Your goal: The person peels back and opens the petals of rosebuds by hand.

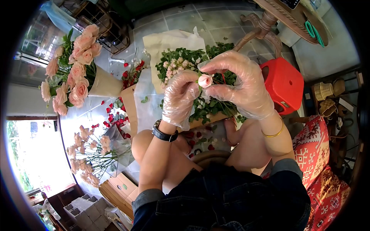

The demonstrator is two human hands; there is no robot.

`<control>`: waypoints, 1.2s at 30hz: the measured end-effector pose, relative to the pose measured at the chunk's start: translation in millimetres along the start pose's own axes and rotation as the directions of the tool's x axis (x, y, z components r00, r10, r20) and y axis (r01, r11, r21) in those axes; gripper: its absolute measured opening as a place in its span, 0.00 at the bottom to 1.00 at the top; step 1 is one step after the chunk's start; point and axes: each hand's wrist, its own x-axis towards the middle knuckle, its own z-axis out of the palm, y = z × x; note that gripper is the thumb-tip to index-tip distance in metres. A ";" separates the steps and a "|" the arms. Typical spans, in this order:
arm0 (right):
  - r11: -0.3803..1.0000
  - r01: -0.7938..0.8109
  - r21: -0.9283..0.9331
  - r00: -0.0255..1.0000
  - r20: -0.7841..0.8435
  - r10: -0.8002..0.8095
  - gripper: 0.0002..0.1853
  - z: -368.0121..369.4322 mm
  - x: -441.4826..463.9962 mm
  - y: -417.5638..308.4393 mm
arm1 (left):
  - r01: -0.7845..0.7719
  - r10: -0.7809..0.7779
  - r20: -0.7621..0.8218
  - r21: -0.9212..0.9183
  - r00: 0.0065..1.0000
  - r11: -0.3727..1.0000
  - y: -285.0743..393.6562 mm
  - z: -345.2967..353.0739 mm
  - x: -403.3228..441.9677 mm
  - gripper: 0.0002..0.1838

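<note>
A small pale pink rose (205, 80) is held up in front of me, its bloom facing the camera. My left hand (180, 96), in a clear plastic glove, is closed at the rose's left side, with the fingers bent in behind the bloom. Its hold on the stem is mostly hidden. My right hand (244, 82), gloved likewise, curves around the bloom from the right. Its thumb and forefinger are spread apart, above and below the rose; whether they touch it is unclear. Beneath both hands lies a bunch of small pink roses (178, 66) with green leaves (200, 109).
Paper wrapping (154, 42) lies under the bunch. Red petals (111, 115) are scattered on the tiled floor. Larger pink roses (79, 86) stand in a white vase (106, 82) at left. A red stool (283, 84) and a carved table leg (266, 27) are at right.
</note>
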 end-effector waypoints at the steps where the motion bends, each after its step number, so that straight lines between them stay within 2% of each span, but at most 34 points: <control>1: 0.998 -0.020 0.062 0.999 -0.038 0.022 0.17 1.5 -0.3 -0.6 | -0.001 0.001 -0.006 -0.003 1.000 1.000 0.7 1.0 0.1 0.08; 3: 0.998 -0.028 0.055 0.999 -0.035 0.030 0.15 1.6 0.1 -2.4 | -0.002 0.002 -0.011 -0.005 1.000 1.000 0.2 0.5 0.8 0.08; 5: 0.998 -0.037 0.048 0.999 -0.033 0.038 0.14 1.7 0.3 -2.5 | -0.076 0.074 0.030 0.084 0.997 0.994 -1.6 -3.1 2.5 0.08; 9: 0.995 -0.074 0.069 0.994 -0.079 0.079 0.13 3.2 -1.0 -0.6 | -0.043 0.043 0.008 0.026 0.999 0.999 0.3 -4.0 2.4 0.08; 10: 0.994 -0.089 0.059 0.991 -0.097 0.095 0.12 3.5 -1.2 -0.4 | -0.080 0.079 0.020 0.052 0.997 0.995 -1.2 -5.3 3.7 0.09; 11: 0.994 -0.090 0.059 0.991 -0.097 0.095 0.12 3.8 -1.1 -1.4 | -0.117 0.115 0.032 0.077 0.993 0.990 -2.1 -5.9 4.4 0.09; 15: 0.996 -0.064 0.062 0.994 -0.086 0.069 0.10 2.5 -1.4 -0.9 | -0.087 0.086 0.025 0.038 0.996 0.995 -0.9 -4.1 4.5 0.10; 17: 0.998 -0.040 0.057 0.997 -0.069 0.044 0.09 1.4 -1.6 2.0 | -0.118 0.116 0.027 0.080 0.993 0.990 -1.3 -5.7 4.8 0.09; 20: 0.990 -0.064 0.130 0.996 -0.048 0.071 0.07 1.8 -2.7 4.0 | -0.125 0.121 0.042 0.113 0.992 0.986 1.1 -5.1 5.1 0.08; 22: 0.929 -0.161 0.332 0.981 -0.048 0.187 0.06 5.0 -4.7 5.2 | -0.125 0.121 0.047 0.101 0.992 0.987 3.7 -2.9 4.8 0.07; 23: 0.929 -0.161 0.332 0.981 -0.047 0.187 0.06 6.2 -5.4 5.9 | -0.125 0.120 0.053 0.089 0.991 0.988 4.3 -2.2 4.6 0.06; 25: 0.843 -0.270 0.465 0.947 -0.029 0.320 0.06 7.9 -6.4 7.0 | -0.112 0.107 0.075 0.073 0.991 0.991 3.1 -3.7 4.0 0.05; 28: 0.791 -0.343 0.507 0.926 0.039 0.376 0.07 7.0 -6.4 7.8 | -0.113 0.108 0.080 0.061 0.991 0.992 2.3 -1.4 3.1 0.05; 30: 0.784 -0.333 0.524 0.928 0.036 0.370 0.07 7.2 -6.1 3.7 | -0.126 0.122 0.063 0.066 0.991 0.990 3.6 -0.2 3.7 0.05; 34: 0.749 -0.288 0.596 0.937 0.014 0.349 0.08 5.6 -4.8 -2.4 | -0.165 0.145 0.109 0.204 0.983 0.965 4.6 -1.5 6.1 0.05; 36: 0.763 -0.313 0.565 0.932 0.028 0.362 0.07 4.2 -4.4 -3.2 | -0.186 0.159 0.122 0.248 0.980 0.951 5.2 -1.7 6.2 0.05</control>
